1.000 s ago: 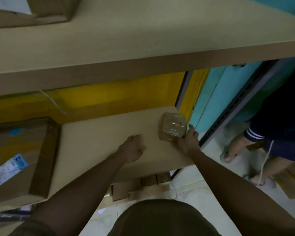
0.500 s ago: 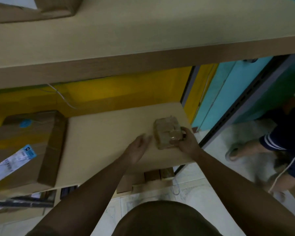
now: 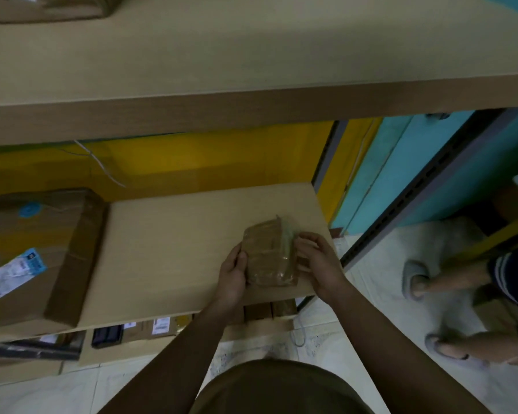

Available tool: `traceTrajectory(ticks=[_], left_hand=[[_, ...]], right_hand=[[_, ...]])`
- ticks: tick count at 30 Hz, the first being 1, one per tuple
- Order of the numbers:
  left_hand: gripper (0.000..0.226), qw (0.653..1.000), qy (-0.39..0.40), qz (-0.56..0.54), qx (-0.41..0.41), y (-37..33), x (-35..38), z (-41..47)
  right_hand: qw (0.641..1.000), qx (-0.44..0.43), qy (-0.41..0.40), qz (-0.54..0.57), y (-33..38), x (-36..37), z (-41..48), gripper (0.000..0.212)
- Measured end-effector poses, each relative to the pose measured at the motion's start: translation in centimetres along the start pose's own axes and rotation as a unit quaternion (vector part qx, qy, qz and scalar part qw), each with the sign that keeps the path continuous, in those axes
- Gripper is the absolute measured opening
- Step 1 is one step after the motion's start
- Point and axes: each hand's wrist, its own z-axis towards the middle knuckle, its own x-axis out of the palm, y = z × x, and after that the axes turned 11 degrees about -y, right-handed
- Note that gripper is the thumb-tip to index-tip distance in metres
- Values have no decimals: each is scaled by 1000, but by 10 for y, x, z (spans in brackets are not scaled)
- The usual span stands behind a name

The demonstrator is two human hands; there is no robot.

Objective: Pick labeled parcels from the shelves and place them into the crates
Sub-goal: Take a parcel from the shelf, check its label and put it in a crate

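Presently, item one: a small brown parcel (image 3: 268, 255) wrapped in clear film, over the front right corner of the middle shelf board (image 3: 168, 240). We hold it between both hands. Our left hand (image 3: 232, 274) curls along its left edge, and our right hand (image 3: 319, 264) pinches its right edge with thumb and fingertips. We cannot tell whether its lower edge touches the board.

Item two: a large cardboard box (image 3: 57, 264) at the left end of the same board, well apart from the parcel. It bears a white-and-blue label (image 3: 12, 271) and a round blue sticker (image 3: 29, 210).

Item three: small labelled boxes (image 3: 159, 325) on the level beneath.

Item four: another person's feet in grey slippers (image 3: 414, 279) on the tiled floor (image 3: 380, 294), right of the shelving.
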Motion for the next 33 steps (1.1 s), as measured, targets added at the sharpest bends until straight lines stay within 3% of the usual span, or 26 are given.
traceTrajectory(ticks=[3, 6, 7, 10, 12, 17, 20, 22, 25, 27, 29, 33], left_hand=[[33, 997, -7, -62, -51, -2, -3, -11], [30, 996, -4, -39, -82, -6, -5, -8], [42, 996, 4, -19, -82, -9, -6, -7], [117, 998, 16, 30, -59, -22, -7, -5], [131, 998, 39, 48, -31, -28, -6, -5], [101, 995, 77, -41, -50, -29, -17, -2], [74, 983, 122, -122, -68, -31, -24, -7], [69, 972, 154, -153, -89, -34, -27, -10], [56, 986, 139, -73, -62, -41, -30, -10], [35, 997, 75, 9, -17, -52, -29, -5], [38, 998, 51, 23, -20, -61, -24, -1], [64, 996, 76, 42, 22, -65, -10, -4]], right_hand=[[1000, 12, 28, 7, -1, 17, -6, 34], [1000, -18, 25, -3, -5, 29, -9, 30], [999, -29, 20, -16, -5, 31, -11, 29], [997, -52, 22, -53, -7, 37, -15, 36], [994, -91, 21, -64, -8, 43, -16, 38], [989, -129, 13, -67, 0, 48, -16, 31], [994, -77, 32, -66, 1, 42, -16, 43], [997, -18, 60, -41, -4, 40, -13, 53], [998, -31, 29, -38, -8, 42, -11, 74], [991, -97, -38, -86, -5, 42, -13, 66], [975, -162, -83, -129, -1, 39, -15, 40], [957, -239, -67, -152, 7, 38, -19, 30]])
